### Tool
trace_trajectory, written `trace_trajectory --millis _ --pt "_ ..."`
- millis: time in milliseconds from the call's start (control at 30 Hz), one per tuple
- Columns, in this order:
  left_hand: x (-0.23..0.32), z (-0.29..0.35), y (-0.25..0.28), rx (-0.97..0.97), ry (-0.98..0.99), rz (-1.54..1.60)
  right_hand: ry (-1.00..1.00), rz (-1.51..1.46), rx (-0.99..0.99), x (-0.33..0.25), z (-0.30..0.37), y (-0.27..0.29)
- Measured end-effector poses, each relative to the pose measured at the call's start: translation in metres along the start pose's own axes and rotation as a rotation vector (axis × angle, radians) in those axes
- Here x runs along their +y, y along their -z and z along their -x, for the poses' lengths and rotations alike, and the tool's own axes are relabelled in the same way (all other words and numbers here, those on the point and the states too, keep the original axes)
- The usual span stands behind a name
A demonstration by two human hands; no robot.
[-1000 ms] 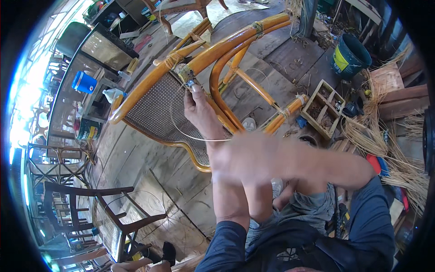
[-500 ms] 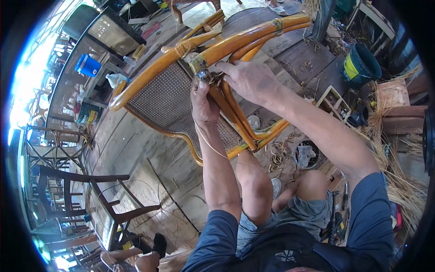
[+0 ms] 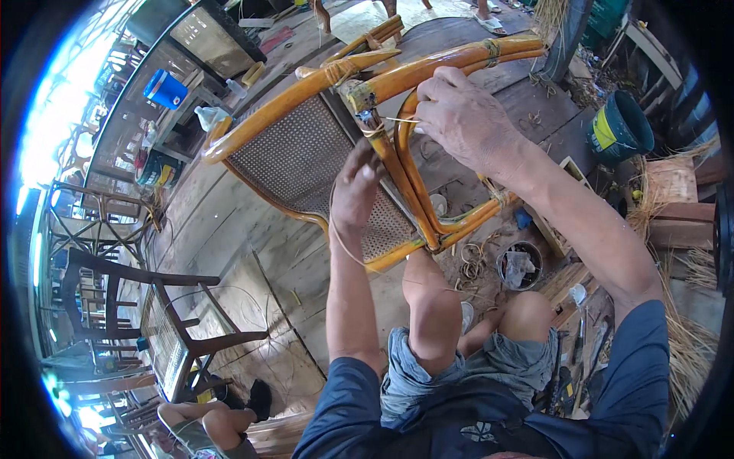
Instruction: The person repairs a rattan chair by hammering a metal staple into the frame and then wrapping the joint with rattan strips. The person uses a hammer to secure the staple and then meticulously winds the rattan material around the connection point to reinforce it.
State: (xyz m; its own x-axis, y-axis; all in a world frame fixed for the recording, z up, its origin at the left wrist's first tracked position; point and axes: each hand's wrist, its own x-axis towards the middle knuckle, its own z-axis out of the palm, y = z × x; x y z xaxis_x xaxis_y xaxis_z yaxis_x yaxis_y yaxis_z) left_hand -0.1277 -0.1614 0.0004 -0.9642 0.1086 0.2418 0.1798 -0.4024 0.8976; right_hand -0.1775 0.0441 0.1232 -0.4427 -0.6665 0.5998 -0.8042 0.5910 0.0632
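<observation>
A glossy rattan chair frame (image 3: 424, 67) with a woven cane panel (image 3: 287, 149) is tilted in front of me. Pale binding strip (image 3: 373, 131) is wound around a pole just below the frame's corner joint. My right hand (image 3: 466, 122) pinches a taut end of this strip, out to the right of the pole. Left of the same pole, my left hand (image 3: 355, 187) has its fingers curled, slightly smeared and in shadow. A long strip of rattan (image 3: 345, 245) runs from that hand down past my wrist; its hold inside the fingers is partly hidden.
A metal bowl (image 3: 520, 265) and curled offcuts (image 3: 475, 262) lie near my knees. A dark green bucket (image 3: 621, 126) and loose straw-like fibres (image 3: 688, 329) are on the right. A dark wooden chair (image 3: 180, 336) stands left, near another person's legs (image 3: 218, 421).
My right hand has drawn away from the joint, up and right, pulling the strip end taut. My left thumb has left the joint and that hand sits lower. The chair appears shifted slightly right.
</observation>
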Motion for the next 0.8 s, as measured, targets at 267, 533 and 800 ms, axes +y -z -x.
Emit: trace_trajectory --millis 267,533,800 --pt "0.028 0.064 0.073 0.574 0.294 -1.055 -0.059 -0.267 -0.168 0.020 -0.006 0.025" --pt "0.025 -0.013 -0.054 0.425 -0.211 -0.720 -0.010 0.029 -0.153 0.004 0.005 0.055" --pt "-0.003 -0.031 -0.068 0.700 -0.380 -0.826 -0.180 -0.192 -0.298 -0.005 0.048 0.046"
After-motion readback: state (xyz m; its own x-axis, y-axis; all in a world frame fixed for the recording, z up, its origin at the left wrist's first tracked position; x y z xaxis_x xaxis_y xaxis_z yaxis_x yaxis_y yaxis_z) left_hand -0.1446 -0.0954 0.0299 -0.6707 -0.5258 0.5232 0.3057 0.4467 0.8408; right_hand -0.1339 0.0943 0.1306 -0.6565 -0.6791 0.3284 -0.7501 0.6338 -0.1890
